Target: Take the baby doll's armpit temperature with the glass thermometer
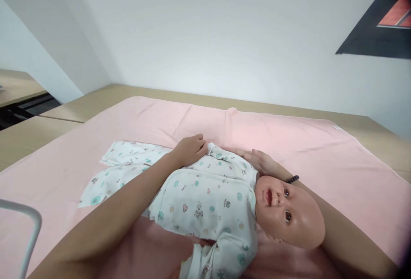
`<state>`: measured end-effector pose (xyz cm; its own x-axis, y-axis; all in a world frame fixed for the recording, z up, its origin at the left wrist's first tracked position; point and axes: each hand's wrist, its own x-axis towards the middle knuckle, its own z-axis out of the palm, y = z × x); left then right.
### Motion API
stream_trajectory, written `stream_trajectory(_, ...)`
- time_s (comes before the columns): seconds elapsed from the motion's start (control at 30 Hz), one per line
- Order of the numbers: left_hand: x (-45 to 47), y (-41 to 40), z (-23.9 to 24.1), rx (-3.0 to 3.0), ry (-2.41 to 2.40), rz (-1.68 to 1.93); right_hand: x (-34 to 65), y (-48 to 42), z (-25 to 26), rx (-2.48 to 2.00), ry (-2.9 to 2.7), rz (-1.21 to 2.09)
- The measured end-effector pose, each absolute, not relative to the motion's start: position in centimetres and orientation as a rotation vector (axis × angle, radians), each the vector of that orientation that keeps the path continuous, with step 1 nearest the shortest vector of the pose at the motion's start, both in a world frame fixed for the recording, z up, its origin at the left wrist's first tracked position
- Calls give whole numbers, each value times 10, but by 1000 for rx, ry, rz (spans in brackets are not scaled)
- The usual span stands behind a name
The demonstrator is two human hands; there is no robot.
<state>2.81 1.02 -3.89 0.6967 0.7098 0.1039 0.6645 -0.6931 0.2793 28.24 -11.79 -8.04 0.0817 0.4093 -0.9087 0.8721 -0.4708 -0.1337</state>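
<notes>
A baby doll in a white patterned romper lies on its back on a pink blanket, head to the right. My left hand rests on the far side of the doll's body, fingers curled over the cloth of the far sleeve. My right hand lies behind the doll's shoulder and neck, fingers stretched flat against the romper. A dark bead bracelet is on my right wrist. The romper's legs lie flat to the left.
The blanket covers a light wooden table that meets a white wall. A thin white metal bar curves at the lower left. A dark framed object hangs at the upper right.
</notes>
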Motion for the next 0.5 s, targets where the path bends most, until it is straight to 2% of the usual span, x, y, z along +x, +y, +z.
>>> stream_trajectory(0.13,28,10,-39,2703,1106,295,269,-119,-77,2056,1590,-1395)
stream_trajectory(0.33,27,10,-38,2707,1121,283,282,-125,-63,1961,1613,-1268)
stream_trajectory(0.5,27,9,-38,2738,1133,283,281,-123,-51,1929,2352,-960)
